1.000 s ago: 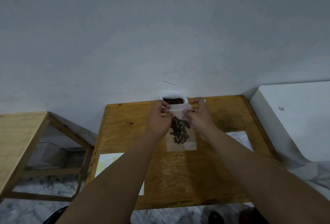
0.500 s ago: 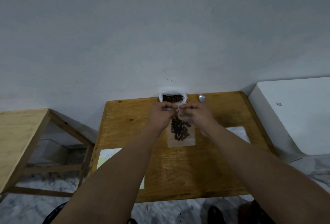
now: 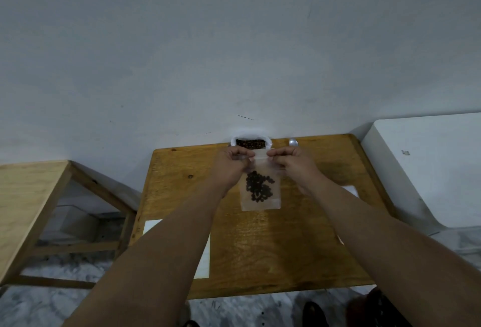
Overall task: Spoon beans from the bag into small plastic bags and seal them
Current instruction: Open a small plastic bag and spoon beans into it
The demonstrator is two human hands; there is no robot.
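Wood table [image 3: 260,253], white sheet [image 3: 149,226] near its front edge. Mid-table the small plastic bag [image 3: 261,203] lies flat w/ beans [image 3: 259,187] pooled low, so the top strip is free. Left hand [image 3: 231,167] & right hand [image 3: 294,165] each pinch a top corner btwn thumb & fingers, prob. keeping the seal taut for pressing shut. Behind: open bean bag [image 3: 251,143], spoon [image 3: 293,142] just right of it, both parked by the grey wall [image 3: 234,53].
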